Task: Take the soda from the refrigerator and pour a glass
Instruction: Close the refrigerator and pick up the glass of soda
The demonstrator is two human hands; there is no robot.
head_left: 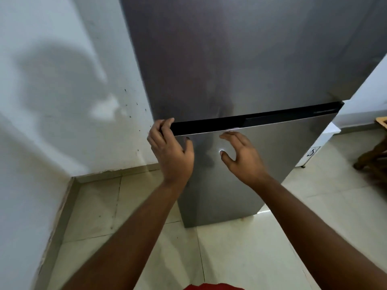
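Left hand (170, 151) hooked fingers (165, 124) over top corner of lower door of tall grey steel refrigerator (240, 59); right hand (244, 156) spread open, empty. Soda inside probably, not visible. Door prob. stiff, smooth; best pulled at that edge.

This looks like a room in a home, probably a kitchen corner. A tall steel-grey two-door refrigerator (240, 84) fills the centre and upper part of the frame, standing against a plain white painted wall (52, 80) with small dark specks. The floor (251, 248) is glossy cream tile with a matching skirting along the wall. At the right edge, part of some dark wooden furniture (374, 162) shows.
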